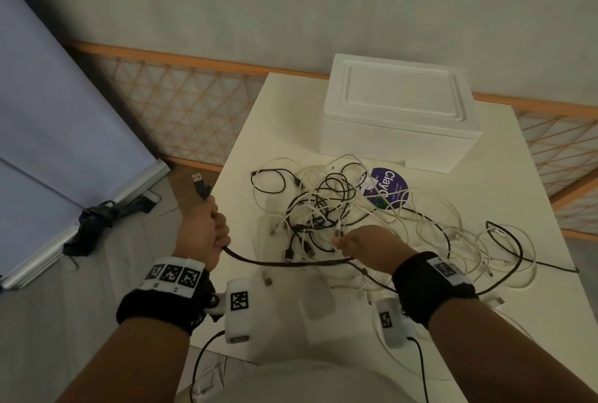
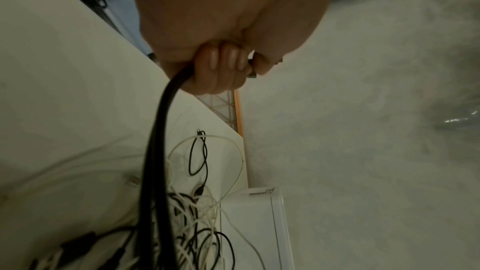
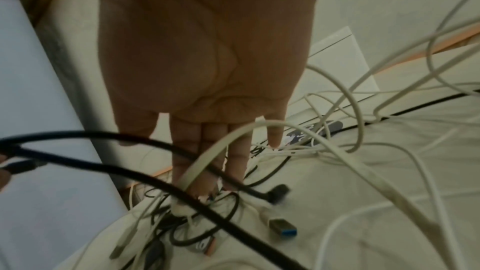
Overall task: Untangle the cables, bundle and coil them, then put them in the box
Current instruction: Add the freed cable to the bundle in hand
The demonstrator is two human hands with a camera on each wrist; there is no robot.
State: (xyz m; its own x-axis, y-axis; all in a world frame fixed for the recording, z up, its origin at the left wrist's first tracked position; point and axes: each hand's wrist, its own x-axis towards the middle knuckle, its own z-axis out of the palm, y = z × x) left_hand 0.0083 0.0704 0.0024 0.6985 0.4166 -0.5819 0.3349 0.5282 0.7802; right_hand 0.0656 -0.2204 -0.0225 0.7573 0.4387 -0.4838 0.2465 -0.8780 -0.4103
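A tangle of black and white cables [image 1: 323, 211] lies in the middle of the white table [image 1: 284, 118]. My left hand [image 1: 207, 228] is raised off the table's left edge and grips a thick black cable [image 1: 284, 264] in a fist. The cable's USB plug [image 1: 197, 178] sticks up above the fist. It runs right, under my right hand [image 1: 343, 242]. That hand reaches into the tangle [image 3: 207, 213] with straight fingers [image 3: 236, 161] and the thumb apart, touching the cables. The closed white foam box [image 1: 398, 105] stands behind the tangle.
A purple round sticker [image 1: 386, 187] lies under cables in front of the box. White cable loops [image 1: 485, 241] spread to the table's right edge. A wood lattice rail [image 1: 181, 105] runs behind the table. Grey panels [image 1: 48, 111] lean at the left on the floor.
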